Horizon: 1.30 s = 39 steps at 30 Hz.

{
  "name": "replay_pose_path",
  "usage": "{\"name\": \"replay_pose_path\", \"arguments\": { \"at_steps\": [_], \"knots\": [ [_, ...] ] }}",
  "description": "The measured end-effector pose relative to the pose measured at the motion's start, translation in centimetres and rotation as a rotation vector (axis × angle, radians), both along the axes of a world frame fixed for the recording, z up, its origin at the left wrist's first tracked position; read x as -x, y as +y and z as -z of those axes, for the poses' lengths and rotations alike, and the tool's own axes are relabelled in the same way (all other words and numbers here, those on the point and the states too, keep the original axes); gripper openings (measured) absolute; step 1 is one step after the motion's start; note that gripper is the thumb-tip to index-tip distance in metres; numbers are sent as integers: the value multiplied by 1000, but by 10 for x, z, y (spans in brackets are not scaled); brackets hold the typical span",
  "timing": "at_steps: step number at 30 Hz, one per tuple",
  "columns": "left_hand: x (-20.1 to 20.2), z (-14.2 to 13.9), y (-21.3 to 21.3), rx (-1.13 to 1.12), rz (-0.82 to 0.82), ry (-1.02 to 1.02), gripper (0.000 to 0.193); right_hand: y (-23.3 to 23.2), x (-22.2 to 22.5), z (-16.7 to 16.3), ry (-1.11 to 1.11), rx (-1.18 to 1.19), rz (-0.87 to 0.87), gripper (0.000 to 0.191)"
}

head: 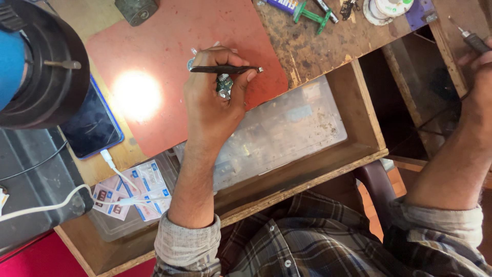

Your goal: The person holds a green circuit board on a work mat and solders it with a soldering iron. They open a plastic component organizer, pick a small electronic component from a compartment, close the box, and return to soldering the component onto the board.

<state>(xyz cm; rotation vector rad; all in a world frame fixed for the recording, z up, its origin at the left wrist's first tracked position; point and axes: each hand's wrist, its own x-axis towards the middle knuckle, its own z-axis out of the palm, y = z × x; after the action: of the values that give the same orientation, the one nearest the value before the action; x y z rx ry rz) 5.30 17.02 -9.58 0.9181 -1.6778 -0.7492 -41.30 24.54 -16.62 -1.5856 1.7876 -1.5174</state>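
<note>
Head view shows the left hand (212,95) over the red mat (169,46) on the counter (318,46), fingers pinching dark tweezers (225,68) lying left-to-right, tip rightward, with a small green part (224,84) half hidden beneath, while the right hand (479,84), cut off at the edge, grips a soldering iron (471,38).

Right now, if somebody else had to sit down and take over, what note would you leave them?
Left hand: grip shut on black tweezers and a small green circuit board, held over the red mat.
Right hand: holds a soldering iron off to the right, away from the board.
Nearby: phone with white cable at the mat's left edge, clear parts box in the open drawer.
Done: board picked up.
Left: iron has not yet reached the board.
</note>
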Motion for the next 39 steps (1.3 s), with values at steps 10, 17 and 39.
{"name": "replay_pose_path", "arguments": {
  "at_steps": [10,17,39],
  "knots": [
    [0,0,0,18,2,-13,30,16,-19,-6,75,-130,97,24],
    [0,-1,1,8,6,-3,29,22,-22,-6,230,-174,198,23],
    [1,-3,1,61,-21,-66,29,25,-16,-3,402,-172,168,26]
  ]
}}
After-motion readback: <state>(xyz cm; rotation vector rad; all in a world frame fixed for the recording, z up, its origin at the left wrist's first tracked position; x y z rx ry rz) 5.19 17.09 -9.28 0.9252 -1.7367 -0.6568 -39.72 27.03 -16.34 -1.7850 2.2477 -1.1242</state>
